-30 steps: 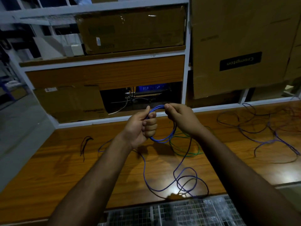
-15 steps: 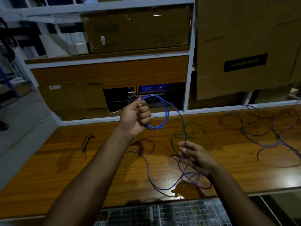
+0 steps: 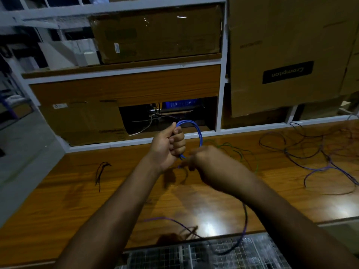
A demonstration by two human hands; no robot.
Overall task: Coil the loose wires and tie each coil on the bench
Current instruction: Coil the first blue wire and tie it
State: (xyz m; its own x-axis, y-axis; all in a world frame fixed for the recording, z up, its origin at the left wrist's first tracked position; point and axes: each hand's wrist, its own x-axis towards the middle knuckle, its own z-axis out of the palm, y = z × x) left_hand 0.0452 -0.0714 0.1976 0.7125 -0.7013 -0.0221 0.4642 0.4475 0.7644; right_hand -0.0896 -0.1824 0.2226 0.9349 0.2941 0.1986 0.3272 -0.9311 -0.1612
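My left hand point(image 3: 169, 145) grips a small coil of blue wire point(image 3: 197, 131), held upright above the back of the wooden bench point(image 3: 73, 210). Just to its right, my right hand point(image 3: 206, 162) is motion-blurred, its fingers curled close to the bottom of the coil; it seems to hold the wire's loose part. The loose tail point(image 3: 245, 220) hangs from under my right forearm and runs down over the bench's front edge. Another stretch of it lies near the front edge.
A green wire point(image 3: 236, 149) lies behind my right hand. A short black wire point(image 3: 101, 171) lies at the left. Tangled black and purple wires point(image 3: 314, 160) cover the right side. Cardboard boxes point(image 3: 281, 55) fill the shelves behind. A wire mesh point(image 3: 194, 255) sits below the bench front.
My right hand rose from the loose wire on the bench up to the coil, pulling the tail with it. The left hand kept its grip and dropped slightly.
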